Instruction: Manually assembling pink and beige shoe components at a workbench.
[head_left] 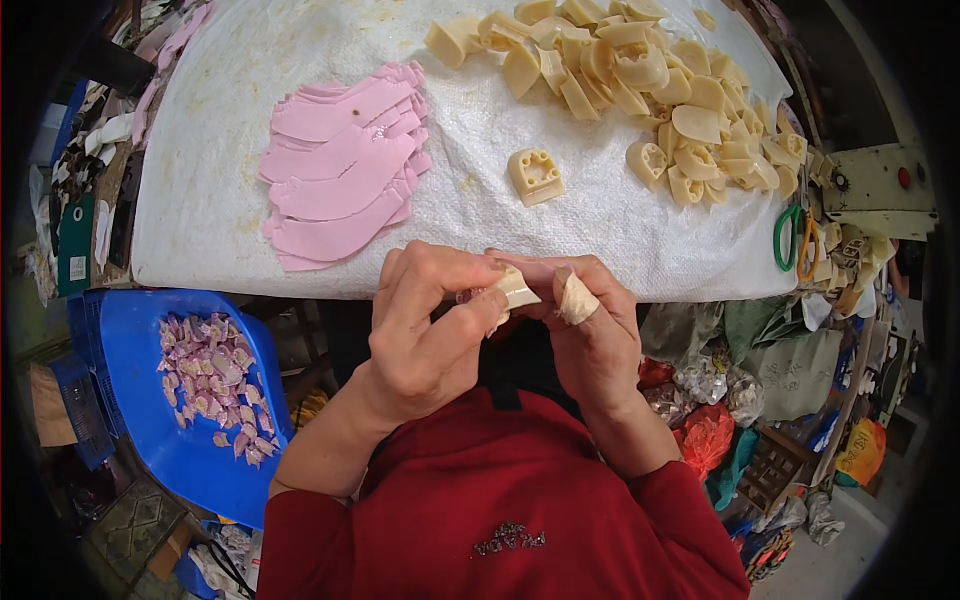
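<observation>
Close to the table's near edge, my two hands meet over a cream shoe heel block [516, 290]. My left hand [425, 325] is closed on the block, pinching it between thumb and fingers. A bit of pink sheet [537, 274] shows beside the block, its far end going in among the fingers of my right hand [592, 335], which is closed too. A beige wrap covers that thumb's tip. Beyond my hands a single cream heel block [536, 177] lies with its hollow, ribbed side showing. A stack of curved pink strips [345, 165] lies to the left.
A large heap of cream heel blocks [700, 125] covers the far right of the white-sheeted table [470, 240]. Green-handled scissors [787, 238] hang by its right edge. At lower left a blue tub [150, 400] holds several pink-purple pieces [215, 375]. Bags [705, 440] crowd the lower right.
</observation>
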